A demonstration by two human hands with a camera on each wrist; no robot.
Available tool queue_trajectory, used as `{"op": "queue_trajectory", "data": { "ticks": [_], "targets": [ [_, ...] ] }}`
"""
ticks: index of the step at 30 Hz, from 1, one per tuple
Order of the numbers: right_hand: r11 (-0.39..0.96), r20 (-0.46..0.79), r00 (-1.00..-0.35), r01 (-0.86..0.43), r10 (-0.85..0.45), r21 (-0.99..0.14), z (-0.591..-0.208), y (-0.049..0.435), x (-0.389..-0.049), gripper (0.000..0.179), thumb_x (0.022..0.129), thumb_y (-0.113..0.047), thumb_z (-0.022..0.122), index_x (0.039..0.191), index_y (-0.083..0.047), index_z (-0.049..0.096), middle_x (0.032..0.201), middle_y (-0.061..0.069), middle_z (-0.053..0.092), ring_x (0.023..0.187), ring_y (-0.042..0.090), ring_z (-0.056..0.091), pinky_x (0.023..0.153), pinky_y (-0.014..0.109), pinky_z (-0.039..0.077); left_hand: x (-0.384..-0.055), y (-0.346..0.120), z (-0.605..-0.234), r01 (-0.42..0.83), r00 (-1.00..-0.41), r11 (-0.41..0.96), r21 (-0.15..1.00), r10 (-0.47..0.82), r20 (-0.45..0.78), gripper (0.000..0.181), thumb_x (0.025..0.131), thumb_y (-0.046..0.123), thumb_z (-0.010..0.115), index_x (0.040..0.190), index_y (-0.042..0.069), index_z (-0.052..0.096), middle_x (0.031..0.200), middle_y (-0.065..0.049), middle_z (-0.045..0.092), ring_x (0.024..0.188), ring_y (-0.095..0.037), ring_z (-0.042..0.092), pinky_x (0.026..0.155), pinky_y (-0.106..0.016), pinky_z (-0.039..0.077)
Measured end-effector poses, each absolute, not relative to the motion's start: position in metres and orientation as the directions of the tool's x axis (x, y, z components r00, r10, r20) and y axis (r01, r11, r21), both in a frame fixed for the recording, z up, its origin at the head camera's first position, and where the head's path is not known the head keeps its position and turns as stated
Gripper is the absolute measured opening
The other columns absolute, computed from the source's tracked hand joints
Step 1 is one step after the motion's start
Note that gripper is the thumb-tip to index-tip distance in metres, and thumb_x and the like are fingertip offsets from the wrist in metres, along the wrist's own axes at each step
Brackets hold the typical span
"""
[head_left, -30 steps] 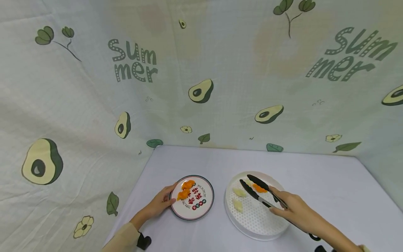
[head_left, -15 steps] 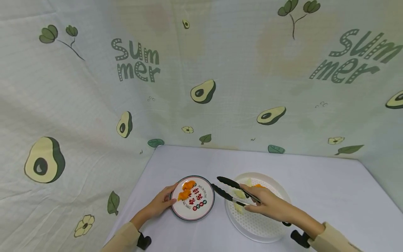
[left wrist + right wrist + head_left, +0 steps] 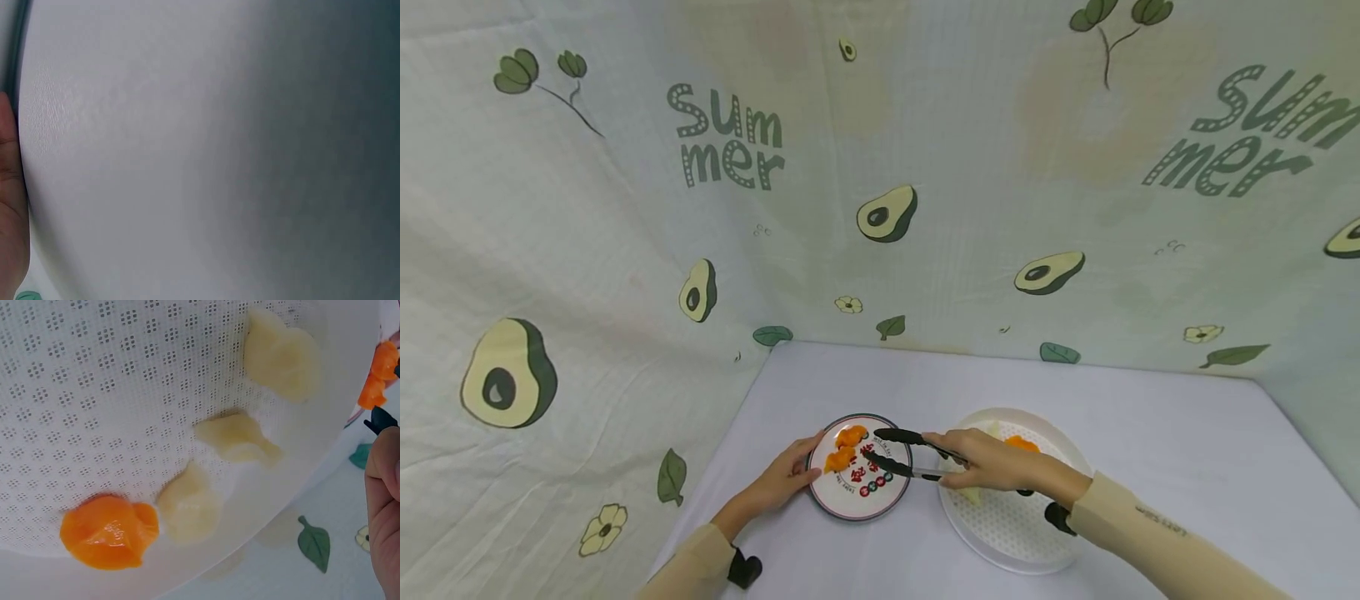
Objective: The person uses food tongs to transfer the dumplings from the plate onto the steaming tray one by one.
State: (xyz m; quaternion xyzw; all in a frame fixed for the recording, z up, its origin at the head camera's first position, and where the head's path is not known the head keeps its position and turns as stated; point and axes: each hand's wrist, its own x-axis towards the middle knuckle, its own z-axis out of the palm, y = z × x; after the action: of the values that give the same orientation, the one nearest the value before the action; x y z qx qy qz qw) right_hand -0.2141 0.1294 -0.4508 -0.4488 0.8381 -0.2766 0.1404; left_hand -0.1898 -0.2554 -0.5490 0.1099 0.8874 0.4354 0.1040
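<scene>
The tongs (image 3: 898, 436), black-tipped with metal arms, reach over the right half of a round plate (image 3: 842, 502), their two arms spread apart. The right hand (image 3: 983, 459) grips them, fingers and thumb closed about the metal. The left hand (image 3: 781, 477) holds the plate by its left rim, the thumb on the near side and the fingers farther along the edge; the left wrist view is mostly a blurred pale surface with part of that hand at its left edge.

Two orange dumplings (image 3: 839, 459) lie on the plate's left half, beside red lettering. To the right sits a white round tray (image 3: 1015, 533) with a perforated base, partly beneath the right forearm. It carries three pale dumplings (image 3: 189, 509) and an orange dumpling (image 3: 109, 531), spaced along its rim in the right wrist view.

Both vessels rest on a pale, lilac-white table (image 3: 1135, 450) with a smooth surface. A light cloth (image 3: 940, 125) hangs behind its far edge and along the left side, printed with avocado halves, green leaves, pale flowers and the word "summer" twice. Beige sleeves (image 3: 1157, 533) cover the forearms, with a black item (image 3: 1060, 518) at each wrist.
</scene>
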Motion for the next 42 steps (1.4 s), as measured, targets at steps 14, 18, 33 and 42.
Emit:
{"op": "queue_trajectory", "data": {
  "ticks": [14,18,33,42],
  "targets": [
    [0.474,-0.103,-0.528,-0.637,-0.843,-0.608,-0.459,0.093,-0.227,0.066,0.092,-0.020,0.073,0.148,0.002,0.044,0.095,0.001,0.059,0.075,0.010,0.048,0.063,0.022,0.040,-0.190,-0.256,-0.548,0.110,-0.952,0.581,0.806,0.295,-0.083,0.063,0.099,0.019,0.064,0.155,0.007,0.036,0.140,-0.018,0.046,0.072,-0.014,0.041,0.062,-0.024,0.037],
    [0.477,-0.116,-0.520,-0.643,-0.846,-0.599,-0.463,0.085,-0.230,0.067,0.091,-0.019,0.074,0.147,0.003,0.044,0.111,0.011,0.064,0.082,0.020,0.056,0.068,0.023,0.045,-0.191,-0.256,-0.547,0.123,-0.950,0.584,0.803,0.304,-0.076,0.063,0.099,0.020,0.063,0.155,0.007,0.036,0.140,-0.018,0.046,0.071,-0.013,0.041,0.062,-0.024,0.037],
    [0.492,-0.164,-0.509,-0.620,-0.845,-0.611,-0.464,0.069,-0.231,0.061,0.091,-0.014,0.073,0.143,0.005,0.049,0.141,0.014,0.055,0.109,0.017,0.058,0.086,0.024,0.048,-0.189,-0.257,-0.547,0.129,-0.948,0.585,0.801,0.308,-0.073,0.062,0.099,0.016,0.063,0.155,0.007,0.036,0.141,-0.018,0.046,0.071,-0.012,0.040,0.063,-0.024,0.036],
    [0.477,-0.149,-0.499,-0.634,-0.854,-0.609,-0.463,0.072,-0.230,0.060,0.092,-0.014,0.072,0.144,0.004,0.048,0.141,0.014,0.055,0.083,0.016,0.055,0.076,0.023,0.044,-0.189,-0.256,-0.547,0.127,-0.950,0.584,0.802,0.304,-0.071,0.063,0.099,0.015,0.064,0.154,0.006,0.036,0.142,-0.019,0.045,0.072,-0.012,0.040,0.063,-0.024,0.036]
  ]
}}
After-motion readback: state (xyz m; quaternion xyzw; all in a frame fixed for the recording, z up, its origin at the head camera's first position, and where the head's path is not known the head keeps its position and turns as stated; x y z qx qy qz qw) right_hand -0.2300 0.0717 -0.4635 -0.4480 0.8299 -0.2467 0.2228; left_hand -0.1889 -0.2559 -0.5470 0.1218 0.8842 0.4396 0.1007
